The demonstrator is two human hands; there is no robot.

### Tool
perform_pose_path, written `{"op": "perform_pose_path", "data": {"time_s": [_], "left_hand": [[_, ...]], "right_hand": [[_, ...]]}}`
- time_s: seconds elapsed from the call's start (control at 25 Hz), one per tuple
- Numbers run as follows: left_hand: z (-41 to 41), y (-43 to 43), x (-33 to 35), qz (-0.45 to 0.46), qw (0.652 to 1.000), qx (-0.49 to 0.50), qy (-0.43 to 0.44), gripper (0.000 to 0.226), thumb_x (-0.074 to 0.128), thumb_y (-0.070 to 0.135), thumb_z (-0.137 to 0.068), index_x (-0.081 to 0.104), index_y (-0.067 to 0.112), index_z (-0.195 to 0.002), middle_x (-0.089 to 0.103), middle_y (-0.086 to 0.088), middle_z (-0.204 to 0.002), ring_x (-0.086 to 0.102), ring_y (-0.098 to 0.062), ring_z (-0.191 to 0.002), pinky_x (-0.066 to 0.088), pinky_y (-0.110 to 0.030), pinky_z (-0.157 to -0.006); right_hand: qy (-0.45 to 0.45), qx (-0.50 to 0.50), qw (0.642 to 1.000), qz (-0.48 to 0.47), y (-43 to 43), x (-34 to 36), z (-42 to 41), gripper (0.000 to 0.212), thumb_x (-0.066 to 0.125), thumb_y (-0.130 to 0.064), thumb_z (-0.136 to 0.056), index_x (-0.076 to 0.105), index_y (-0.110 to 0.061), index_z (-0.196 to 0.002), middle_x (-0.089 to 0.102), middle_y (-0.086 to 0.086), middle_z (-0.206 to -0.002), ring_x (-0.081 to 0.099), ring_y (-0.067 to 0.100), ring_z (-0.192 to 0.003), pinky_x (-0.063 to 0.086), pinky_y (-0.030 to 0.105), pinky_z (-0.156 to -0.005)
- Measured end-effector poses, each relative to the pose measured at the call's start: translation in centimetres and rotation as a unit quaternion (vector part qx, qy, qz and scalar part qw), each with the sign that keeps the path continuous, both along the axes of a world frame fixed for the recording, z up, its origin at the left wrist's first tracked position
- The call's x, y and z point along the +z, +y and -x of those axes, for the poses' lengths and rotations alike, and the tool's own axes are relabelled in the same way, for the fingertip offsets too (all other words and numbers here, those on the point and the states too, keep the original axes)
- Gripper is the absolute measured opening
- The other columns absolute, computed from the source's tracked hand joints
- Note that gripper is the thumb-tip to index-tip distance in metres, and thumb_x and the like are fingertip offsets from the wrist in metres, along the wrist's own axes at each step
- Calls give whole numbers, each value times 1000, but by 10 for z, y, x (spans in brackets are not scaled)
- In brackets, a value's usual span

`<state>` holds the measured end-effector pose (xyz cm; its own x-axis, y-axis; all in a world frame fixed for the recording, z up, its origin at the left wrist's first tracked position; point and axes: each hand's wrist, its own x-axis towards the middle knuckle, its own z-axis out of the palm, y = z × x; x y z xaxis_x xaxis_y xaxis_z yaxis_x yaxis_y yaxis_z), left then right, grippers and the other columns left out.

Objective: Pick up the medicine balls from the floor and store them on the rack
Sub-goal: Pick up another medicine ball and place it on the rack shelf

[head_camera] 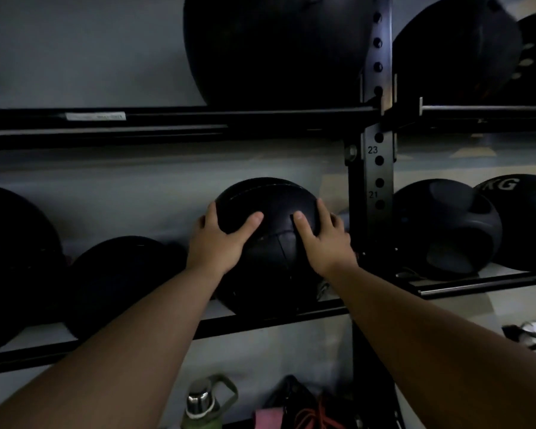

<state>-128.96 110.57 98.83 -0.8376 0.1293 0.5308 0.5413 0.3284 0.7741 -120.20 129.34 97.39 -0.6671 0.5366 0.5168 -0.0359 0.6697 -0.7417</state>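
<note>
Head view: green bottle point(203, 407) nearest, down low. Left hand point(220, 243), right hand point(322, 239), fingers spread, both gripping one black medicine ball point(273, 224) on rack point(372, 168) middle shelf. Six other balls shelved, two above.

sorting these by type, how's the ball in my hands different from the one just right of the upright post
The held ball is smooth, with stitched seams; both hands, left hand and right hand, grip it. The ball right of the post has moulded grip recesses and sits untouched. The held ball is left of the upright post, the other in the next bay. Both are black and on the same shelf level.
</note>
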Motion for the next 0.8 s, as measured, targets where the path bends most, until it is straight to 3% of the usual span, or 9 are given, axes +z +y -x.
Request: {"op": "perform_pose_path", "data": {"time_s": [0.2,0.4,0.48,0.64,0.8], "left_hand": [[27,14,-2,30,998,45,19,121,53,100,-69,27,37,-169,36,-9,-170,43,-41,-151,43,-59,-117],[15,6,-1,37,999,24,-12,134,49,104,-59,22,36,-171,32,-13,-173,39,-44,-154,40,-60,-121],[-1,-4,1,51,998,23,-29,133,50,103,-65,17,33,-173,27,-16,-176,35,-45,-157,38,-58,-123],[-45,-34,-1,209,975,71,-6,109,54,83,-90,14,27,-174,24,-15,-178,42,-44,-154,45,-53,-116],[-110,-56,-14,358,930,42,72,83,65,72,-89,46,30,-159,54,-2,-159,61,-30,-136,56,-43,-103]], "right_hand": [[37,-55,998,-21,10,-7,29,77,31,-80,-100,21,-46,-168,32,10,-170,29,43,-153,31,56,-120],[-69,-60,995,-41,6,7,6,84,26,-87,-94,12,-49,-169,31,12,-173,35,47,-153,33,61,-122],[-118,-60,990,-56,3,7,-19,84,30,-86,-95,15,-48,-168,38,14,-169,41,47,-149,35,59,-121],[-147,-85,981,-88,-5,-8,-88,68,43,-75,-99,43,-37,-155,57,10,-148,55,39,-135,45,52,-112],[-181,-114,973,-85,-16,-16,-158,73,49,-78,-93,54,-28,-146,66,7,-138,66,32,-122,55,50,-102]]}}
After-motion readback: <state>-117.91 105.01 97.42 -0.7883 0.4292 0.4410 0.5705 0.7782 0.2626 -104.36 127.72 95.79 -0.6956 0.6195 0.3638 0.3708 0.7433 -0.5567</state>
